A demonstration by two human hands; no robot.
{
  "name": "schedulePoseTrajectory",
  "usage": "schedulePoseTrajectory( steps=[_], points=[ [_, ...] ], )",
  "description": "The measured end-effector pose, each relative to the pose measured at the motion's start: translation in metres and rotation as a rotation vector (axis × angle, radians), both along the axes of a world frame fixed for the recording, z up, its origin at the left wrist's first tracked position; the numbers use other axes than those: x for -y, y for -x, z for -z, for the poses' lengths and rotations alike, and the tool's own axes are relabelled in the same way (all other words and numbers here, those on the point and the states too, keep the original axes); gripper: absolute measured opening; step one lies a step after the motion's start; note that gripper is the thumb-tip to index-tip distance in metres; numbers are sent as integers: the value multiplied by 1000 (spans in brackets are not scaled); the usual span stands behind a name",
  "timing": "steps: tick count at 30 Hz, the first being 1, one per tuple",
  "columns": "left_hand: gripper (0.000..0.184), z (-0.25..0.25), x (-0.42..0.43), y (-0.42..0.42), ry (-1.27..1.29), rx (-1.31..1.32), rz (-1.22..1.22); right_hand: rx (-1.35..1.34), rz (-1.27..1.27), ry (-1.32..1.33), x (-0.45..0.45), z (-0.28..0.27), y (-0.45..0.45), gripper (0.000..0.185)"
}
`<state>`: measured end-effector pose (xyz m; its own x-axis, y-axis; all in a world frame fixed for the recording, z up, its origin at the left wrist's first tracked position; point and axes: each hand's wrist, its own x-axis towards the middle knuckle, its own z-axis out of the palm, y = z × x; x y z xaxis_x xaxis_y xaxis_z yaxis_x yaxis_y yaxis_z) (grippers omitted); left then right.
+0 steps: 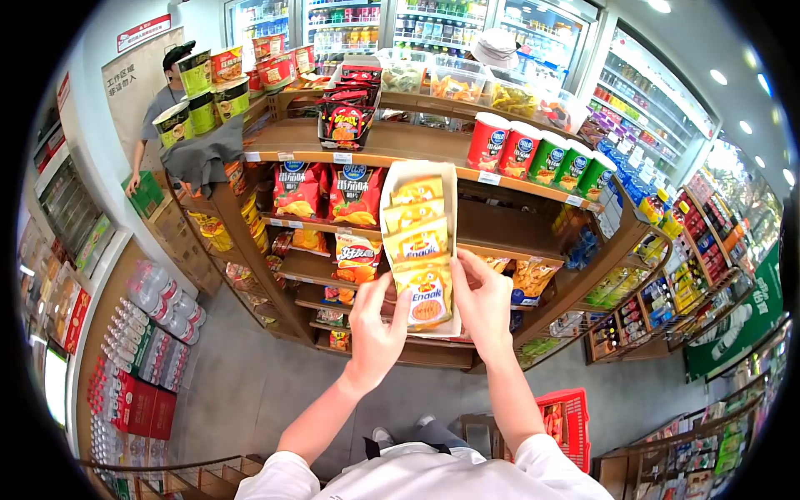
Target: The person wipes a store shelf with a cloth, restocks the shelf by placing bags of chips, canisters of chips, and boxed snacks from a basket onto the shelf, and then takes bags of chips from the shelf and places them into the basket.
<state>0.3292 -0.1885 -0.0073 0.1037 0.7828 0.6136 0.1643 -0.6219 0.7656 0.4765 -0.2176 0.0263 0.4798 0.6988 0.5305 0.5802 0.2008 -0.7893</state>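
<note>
An open white box (389, 187) holds a row of yellow Enaak snack packets (421, 246), overlapping one another. My left hand (379, 321) grips the near left side of the box, its thumb by the front packet. On the near right side, my right hand (483, 300) holds the same box, thumb along the edge. The box is tilted in front of the shelf unit. Beyond it, red chip bags (356, 194) stand on the shelf to the left, and red canisters (487, 142) and green canisters (547, 158) stand on the top shelf to the right.
A black box of red-and-black packets (344, 125) and cup noodles (200, 75) sit on the upper shelf. Dark cloth (204, 154) hangs at its left corner. A red basket (577, 425) is low right. One person (158, 104) stands back left; a hat (495, 48) shows behind the shelf.
</note>
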Motion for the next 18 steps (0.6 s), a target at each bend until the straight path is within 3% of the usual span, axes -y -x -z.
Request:
schedulePoseTrajectory(
  steps=[5, 9, 11, 14, 15, 18],
  points=[
    [30, -45, -52, -11, -105, 3, 44, 54, -8, -121, -42, -32, -14, 27],
    [32, -69, -102, -29, -102, 10, 91, 22, -24, -173, -81, -54, -27, 43],
    [34, -83, -127, -41, -230, -24, 35, 92, 10, -209, -100, -66, -34, 45],
    [34, -93, -176, -59, -216, 31, 93, 99, -16, -312, -142, -76, -49, 44],
    [35, -103, -183, -64, -98, 41, 132, 103, -22, -330, -158, -79, -54, 43],
    [35, -103, -225, -77, -166, 16, 102, 118, -70, -355, -206, -75, -72, 44]
  ],
)
